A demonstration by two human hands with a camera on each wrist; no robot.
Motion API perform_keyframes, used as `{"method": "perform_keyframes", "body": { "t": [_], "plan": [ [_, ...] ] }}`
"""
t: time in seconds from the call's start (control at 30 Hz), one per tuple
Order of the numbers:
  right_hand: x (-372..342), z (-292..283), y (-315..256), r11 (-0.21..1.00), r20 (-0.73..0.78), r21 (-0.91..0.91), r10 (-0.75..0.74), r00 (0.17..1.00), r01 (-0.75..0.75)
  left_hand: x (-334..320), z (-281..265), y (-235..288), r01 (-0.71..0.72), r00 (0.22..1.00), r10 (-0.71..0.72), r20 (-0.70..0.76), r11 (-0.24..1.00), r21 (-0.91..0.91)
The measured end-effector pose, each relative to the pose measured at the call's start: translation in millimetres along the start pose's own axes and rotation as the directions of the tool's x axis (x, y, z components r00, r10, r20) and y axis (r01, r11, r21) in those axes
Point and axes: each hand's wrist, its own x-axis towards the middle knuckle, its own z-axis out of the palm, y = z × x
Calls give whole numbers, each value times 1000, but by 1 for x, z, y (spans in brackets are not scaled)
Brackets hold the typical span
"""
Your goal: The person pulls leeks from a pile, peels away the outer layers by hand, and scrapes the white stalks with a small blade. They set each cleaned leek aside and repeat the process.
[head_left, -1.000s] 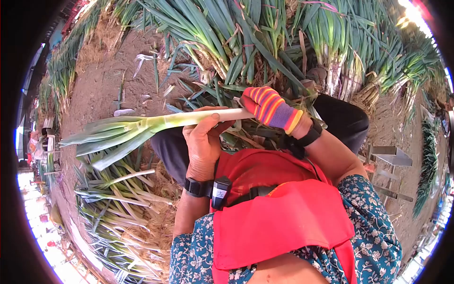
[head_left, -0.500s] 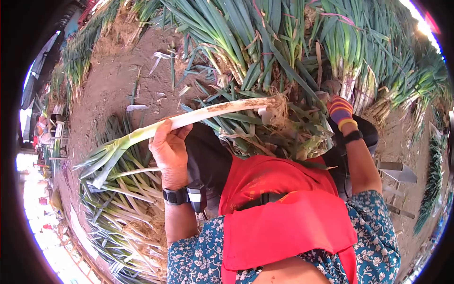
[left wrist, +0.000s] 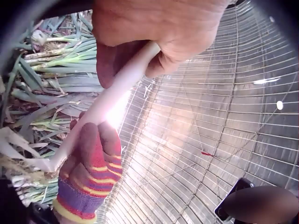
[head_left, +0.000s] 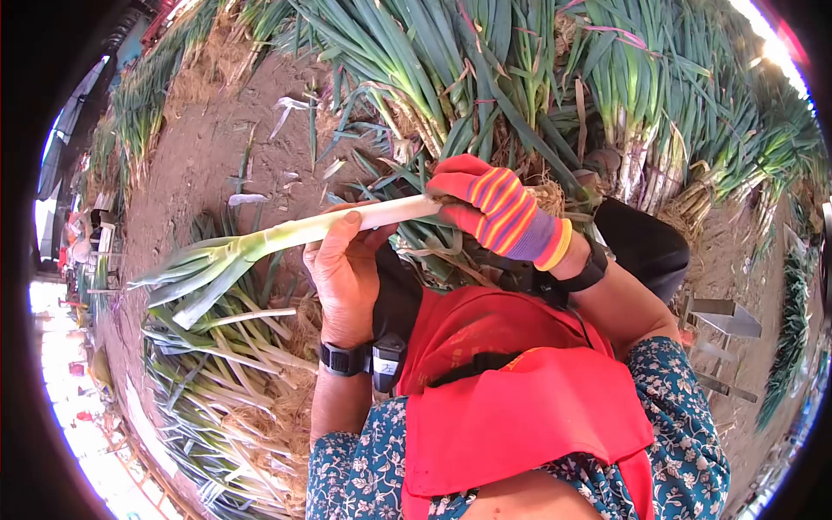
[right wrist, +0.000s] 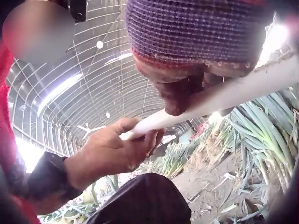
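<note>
In the head view a large green onion (head_left: 394, 211) lies slanted across the lap, leaves to the left and root end to the right. My bare left hand (head_left: 345, 282) holds its white shank between thumb and fingers. My right hand (head_left: 507, 212), in a striped knit glove, grips the shank nearer the root end and hides part of it. Pale roots (head_left: 548, 198) stick out just past the glove. From the left wrist, the gloved fingers (left wrist: 93, 144) show curled against the shank. The right wrist view has the glove's dirty fingertips (right wrist: 175, 100) pressed on the shank.
Tied bundles of green onions (head_left: 628, 95) stand along the back. Loose onions (head_left: 234, 381) lie heaped at the left, beside the leg. Leaf scraps (head_left: 433, 234) litter the ground in front of the knees. A metal piece (head_left: 726, 316) is at the right.
Half a second ago my right hand was away at the right knee, with the soiled root end exposed. Now it is back on the shank. My left hand kept its hold and shifted slightly right.
</note>
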Motion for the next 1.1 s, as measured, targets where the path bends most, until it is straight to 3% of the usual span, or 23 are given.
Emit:
{"method": "perform_keyframes", "body": {
  "t": [0.03,0.23,0.3,0.37,0.4,0.43,0.5,0.53,0.57,0.6,0.63,0.67,0.7,0.73,0.77,0.83,0.87,0.9,0.93,0.97,1.03,1.07,1.1],
  "plan": [
    [0,0,1,997,-4,44,-57,998,57,0,0,-1,10,1000,-10,10,1000,-5],
    [-3,4,-2,994,-6,94,-54,999,54,-2,0,-2,30,999,-31,-17,999,-14],
    [-6,0,-5,966,17,238,98,995,-99,1,-5,-1,23,1000,-23,-10,1000,-2],
    [-2,-14,-9,960,-16,264,97,995,-89,3,-13,-1,16,1000,-16,-9,1000,2],
    [0,-28,-14,788,-57,549,367,928,-278,6,-20,0,12,1000,-12,-8,1000,-11],
    [0,-40,-15,502,-16,782,610,793,-370,9,-22,2,10,1000,-10,-1,1000,-24],
    [-8,-66,-5,523,-57,718,702,710,-460,9,-23,8,-23,999,21,-38,999,-50],
    [-20,-69,7,908,-281,72,416,865,-413,10,-26,12,-45,998,44,-33,999,-27],
    [-40,-69,33,905,-290,69,420,860,-419,9,-26,15,-66,997,66,-30,998,-4],
    [-63,-69,66,881,-133,-396,225,965,-260,4,-18,12,-66,997,67,-26,997,46],
    [-82,-73,89,666,114,-745,102,988,18,3,-19,11,-66,998,67,-19,997,40],
    [-102,-78,97,662,108,-749,105,989,11,3,-24,11,-105,991,108,-77,994,41],
    [-116,-85,100,562,104,-797,491,865,-224,5,-25,13,-150,979,154,-131,988,40],
    [-124,-89,109,384,81,-836,793,603,-391,4,-27,24,-131,978,143,-152,988,82],
    [-122,-86,104,397,99,-833,791,603,-384,5,-36,33,-141,988,143,-54,989,40],
    [-111,-77,87,602,158,-499,771,617,-624,16,-50,42,-106,984,115,-136,992,73],
    [-112,-65,98,759,194,-338,634,748,-556,18,-46,43,-110,985,119,-127,991,76],
    [-103,-49,94,829,141,-193,554,821,-526,18,-42,42,-109,983,114,-144,993,45],
    [-90,-31,86,882,79,-48,471,879,-468,18,-38,40,-109,980,109,-167,994,13],
    [-74,-18,80,885,86,-50,465,881,-462,16,-36,37,-116,978,115,-173,993,10],
    [-45,-3,63,652,190,422,616,765,-630,15,-35,29,-74,985,70,-157,997,-18],
    [-39,-3,55,655,219,424,596,772,-626,18,-44,21,-71,990,67,-120,997,-26],
    [-35,5,42,395,342,659,600,723,-640,5,-29,19,-139,982,131,-136,989,-50]
  ]
}}
